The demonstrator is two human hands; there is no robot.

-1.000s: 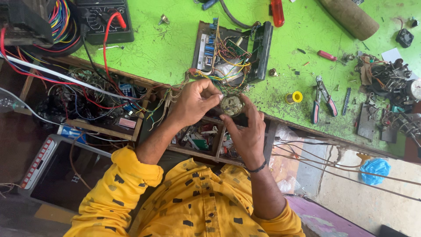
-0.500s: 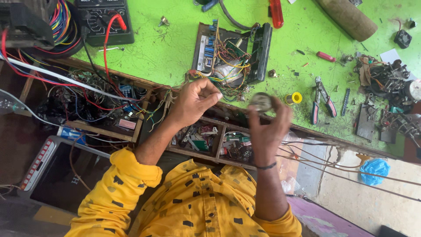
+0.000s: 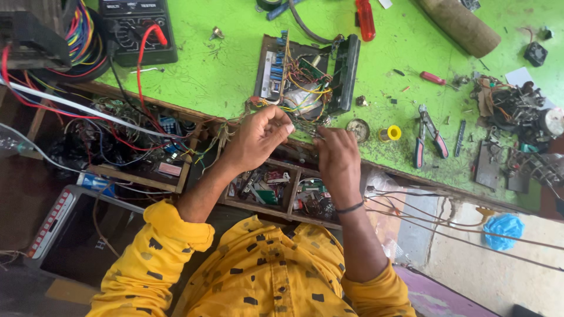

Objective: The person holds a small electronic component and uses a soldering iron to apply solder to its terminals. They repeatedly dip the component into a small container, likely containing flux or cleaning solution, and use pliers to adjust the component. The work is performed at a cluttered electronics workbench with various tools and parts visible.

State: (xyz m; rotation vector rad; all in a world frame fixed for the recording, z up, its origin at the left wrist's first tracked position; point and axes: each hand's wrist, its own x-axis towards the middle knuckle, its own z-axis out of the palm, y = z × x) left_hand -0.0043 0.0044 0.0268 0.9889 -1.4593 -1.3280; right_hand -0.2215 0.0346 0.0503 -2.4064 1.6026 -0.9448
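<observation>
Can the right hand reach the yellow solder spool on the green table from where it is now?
Probably yes. The right hand is at the table edge, and the yellow solder spool lies just beyond the small round tin, with nothing tall between them.

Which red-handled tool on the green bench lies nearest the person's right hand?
The pliers, just right of the yellow solder spool; both red screwdrivers lie farther up the bench from the right hand.

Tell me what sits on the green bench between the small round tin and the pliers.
In the head view, a small yellow spool sits between the round tin and the red-handled pliers on the green bench, just right of the tin, near the right hand.
</observation>
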